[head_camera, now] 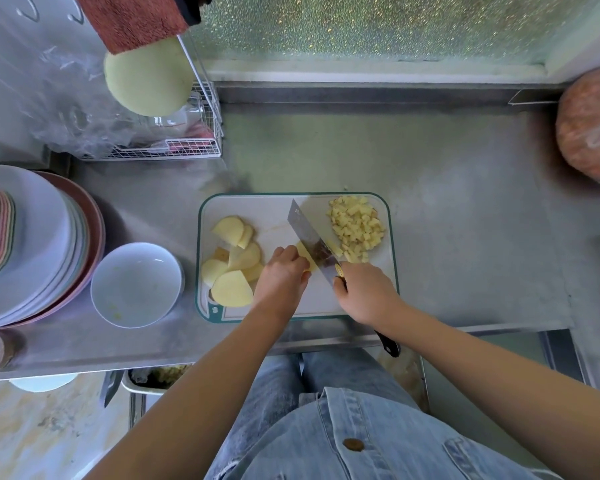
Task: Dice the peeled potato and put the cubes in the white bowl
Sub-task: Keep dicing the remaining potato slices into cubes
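A white cutting board [274,209] with a green rim lies on the steel counter. Several peeled potato slices [232,288] are stacked on its left side. A pile of potato cubes [356,225] sits at its far right corner. My left hand [282,276] presses down on a potato strip [307,259] in the middle of the board. My right hand [366,292] grips the handle of a cleaver [309,233], whose blade rests against that strip beside my left fingers. The white bowl [136,285] stands left of the board with nothing in it.
A stack of plates [32,244] fills the left edge. A wire rack [187,147] with plastic bags and a hanging towel stands at the back left. A bagged orange bundle [591,129] sits at the far right. The counter's front edge runs just below the board.
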A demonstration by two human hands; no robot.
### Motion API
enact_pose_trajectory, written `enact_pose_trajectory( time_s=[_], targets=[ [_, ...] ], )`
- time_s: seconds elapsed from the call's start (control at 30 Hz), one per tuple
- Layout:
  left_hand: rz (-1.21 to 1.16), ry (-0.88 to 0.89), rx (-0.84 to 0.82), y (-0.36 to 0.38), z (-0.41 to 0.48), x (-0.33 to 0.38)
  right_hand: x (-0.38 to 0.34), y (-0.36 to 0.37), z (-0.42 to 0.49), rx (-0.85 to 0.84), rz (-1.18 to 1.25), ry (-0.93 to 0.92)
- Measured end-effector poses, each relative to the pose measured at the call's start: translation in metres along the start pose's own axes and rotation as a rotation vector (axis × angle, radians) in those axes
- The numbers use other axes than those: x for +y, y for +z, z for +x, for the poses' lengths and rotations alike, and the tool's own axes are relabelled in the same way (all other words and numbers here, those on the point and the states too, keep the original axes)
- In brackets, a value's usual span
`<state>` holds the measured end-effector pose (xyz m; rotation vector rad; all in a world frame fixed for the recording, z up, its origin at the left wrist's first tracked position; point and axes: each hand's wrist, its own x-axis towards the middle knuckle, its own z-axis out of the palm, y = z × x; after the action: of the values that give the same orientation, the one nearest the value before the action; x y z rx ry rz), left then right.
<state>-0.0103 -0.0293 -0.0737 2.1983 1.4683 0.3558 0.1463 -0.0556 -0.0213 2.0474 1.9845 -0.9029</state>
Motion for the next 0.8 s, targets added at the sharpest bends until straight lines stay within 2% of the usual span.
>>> enact_pose_trajectory(
  time_s=[0.3,0.43,0.5,0.63,0.7,0.8],
  targets=[
    [0.011,0.034,0.037,0.004,0.003,-0.003,-0.008,0.018,0.008,0.058,0.011,0.033],
    [-0.052,-0.019,0.020,0.002,0.001,-0.003,-0.003,0.017,0.009,0.076,0.103,0.069],
    [-0.152,-0.118,0.004,-0.001,0.000,-0.003,-0.001,0.012,0.008,0.087,0.128,0.054],
    [-0.330,-0.463,0.092,-0.006,-0.002,0.003,0.001,0.004,0.000,0.108,0.092,0.014],
    [-0.406,-0.659,0.074,-0.007,0.000,0.009,0.002,0.001,-0.003,0.079,0.072,0.000],
    [-0.472,-0.822,0.036,-0.007,0.007,0.015,0.003,0.000,-0.005,0.034,0.033,-0.014]
  ],
)
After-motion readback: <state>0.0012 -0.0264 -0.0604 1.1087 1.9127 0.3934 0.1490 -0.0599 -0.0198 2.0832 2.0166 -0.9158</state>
